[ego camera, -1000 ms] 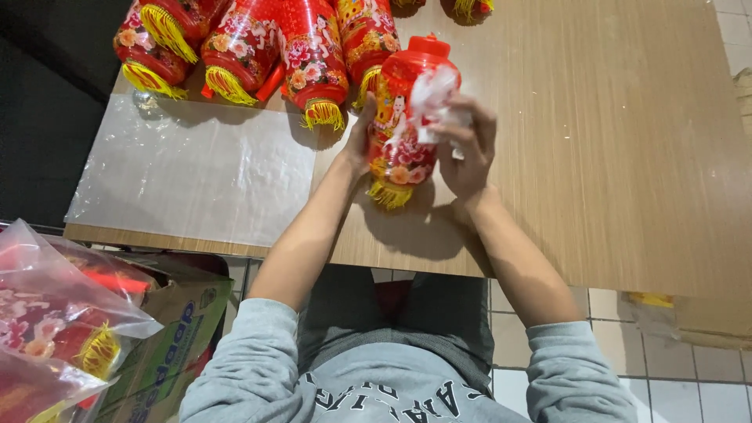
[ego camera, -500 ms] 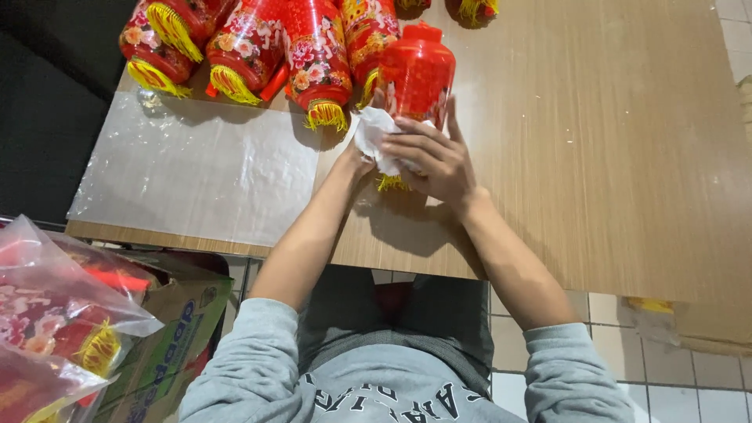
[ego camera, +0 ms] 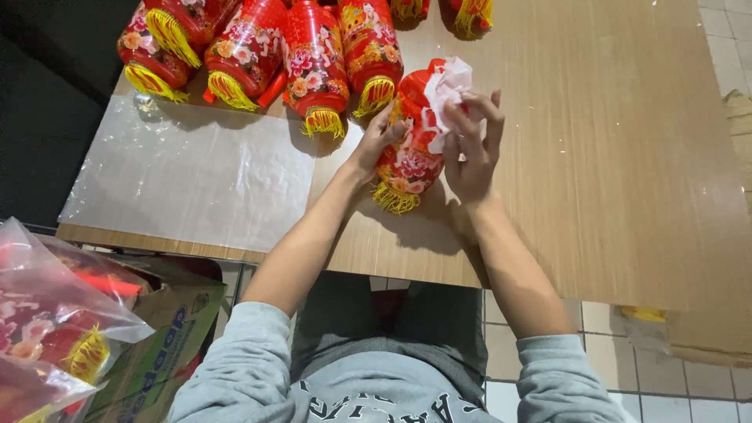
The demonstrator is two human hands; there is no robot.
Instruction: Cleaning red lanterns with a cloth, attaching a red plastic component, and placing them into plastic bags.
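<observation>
A red lantern [ego camera: 411, 153] with a flower pattern and a yellow fringe lies tilted over the wooden table [ego camera: 595, 172]. My left hand [ego camera: 374, 145] grips its left side. My right hand [ego camera: 472, 145] presses a crumpled white cloth [ego camera: 446, 94] against the lantern's upper right part. Both forearms reach out from grey sleeves at the bottom of the view.
A row of several similar red lanterns [ego camera: 313, 59] lies along the far edge. A clear plastic sheet [ego camera: 196, 176] covers the table's left part. A cardboard box [ego camera: 157, 352] and a plastic bag [ego camera: 55, 313] with more lanterns stand at lower left. Tiled floor shows at lower right.
The lantern has tipped from upright to slanted. My right hand with the cloth has moved from the lantern's lower left side up to its top right.
</observation>
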